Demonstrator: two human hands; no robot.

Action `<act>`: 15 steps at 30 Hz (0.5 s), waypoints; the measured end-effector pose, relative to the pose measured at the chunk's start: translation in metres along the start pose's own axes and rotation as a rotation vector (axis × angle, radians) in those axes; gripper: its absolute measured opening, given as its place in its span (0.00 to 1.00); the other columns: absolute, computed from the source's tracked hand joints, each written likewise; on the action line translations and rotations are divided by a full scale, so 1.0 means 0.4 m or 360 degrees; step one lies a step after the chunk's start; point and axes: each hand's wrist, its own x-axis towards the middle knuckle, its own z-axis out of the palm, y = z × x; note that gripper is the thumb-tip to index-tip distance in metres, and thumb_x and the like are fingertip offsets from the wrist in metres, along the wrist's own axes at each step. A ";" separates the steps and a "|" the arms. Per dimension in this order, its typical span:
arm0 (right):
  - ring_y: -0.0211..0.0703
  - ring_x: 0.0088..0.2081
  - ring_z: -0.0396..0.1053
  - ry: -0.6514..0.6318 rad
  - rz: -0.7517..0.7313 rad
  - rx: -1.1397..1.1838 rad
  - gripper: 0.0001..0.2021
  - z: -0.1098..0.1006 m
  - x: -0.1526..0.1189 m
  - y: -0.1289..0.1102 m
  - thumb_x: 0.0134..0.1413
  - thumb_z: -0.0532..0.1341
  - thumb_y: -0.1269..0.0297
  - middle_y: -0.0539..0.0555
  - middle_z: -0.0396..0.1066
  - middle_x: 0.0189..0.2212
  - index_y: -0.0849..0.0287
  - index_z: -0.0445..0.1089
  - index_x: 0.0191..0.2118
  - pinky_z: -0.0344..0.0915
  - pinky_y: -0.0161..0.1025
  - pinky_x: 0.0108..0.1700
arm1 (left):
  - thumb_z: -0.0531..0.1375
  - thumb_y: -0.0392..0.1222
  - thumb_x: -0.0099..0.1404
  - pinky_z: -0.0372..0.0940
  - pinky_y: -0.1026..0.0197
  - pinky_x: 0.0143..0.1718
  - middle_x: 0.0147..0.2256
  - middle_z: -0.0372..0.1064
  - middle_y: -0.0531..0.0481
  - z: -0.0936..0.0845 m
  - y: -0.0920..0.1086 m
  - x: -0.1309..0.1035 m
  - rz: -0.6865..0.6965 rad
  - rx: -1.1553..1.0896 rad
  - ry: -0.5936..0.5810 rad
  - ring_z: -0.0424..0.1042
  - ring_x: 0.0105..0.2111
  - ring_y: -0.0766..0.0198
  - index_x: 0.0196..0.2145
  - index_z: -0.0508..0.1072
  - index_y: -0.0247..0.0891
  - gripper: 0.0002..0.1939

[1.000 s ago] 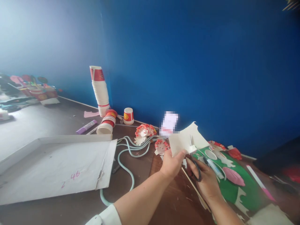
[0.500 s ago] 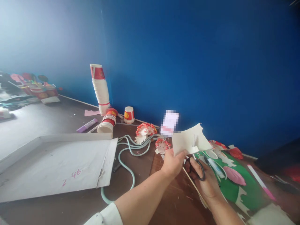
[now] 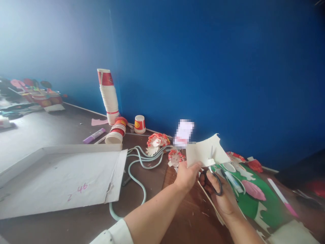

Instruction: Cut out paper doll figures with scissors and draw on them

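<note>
My left hand (image 3: 187,177) pinches the lower left edge of a cream sheet of paper (image 3: 200,152), holding it up above the table. In my right hand (image 3: 223,198) is a pair of black-handled scissors (image 3: 218,185), with fingers and thumb through the loops. One blade shows in front of the sheet near its lower middle, and a small flap of paper curls beside it. Behind the left hand lie cut paper-cup pieces with red and white fringes (image 3: 176,157). To the right, green paper (image 3: 250,203) carries a pink cut-out (image 3: 254,190) and a capped glue or marker tube (image 3: 233,181).
A shallow white box lid (image 3: 58,183) fills the left front. Pale blue cable (image 3: 138,181) loops beside it. A leaning stack of paper cups (image 3: 109,98) and a single cup (image 3: 139,124) stand near the blue wall. A pink-and-white marker (image 3: 281,196) lies at right.
Almost nothing differs. Both hands, the scissors and the paper stay in nearly the same place, with only a very slight shift.
</note>
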 end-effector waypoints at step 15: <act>0.44 0.26 0.64 -0.0061 0.0237 0.0299 0.15 -0.009 0.002 0.013 0.51 0.63 0.52 0.48 0.67 0.21 0.54 0.67 0.20 0.61 0.38 0.29 | 0.62 0.47 0.53 0.53 0.65 0.21 0.16 0.58 0.54 -0.006 -0.005 0.000 0.0000 0.0027 0.0028 0.57 0.18 0.70 0.20 0.66 0.35 0.14</act>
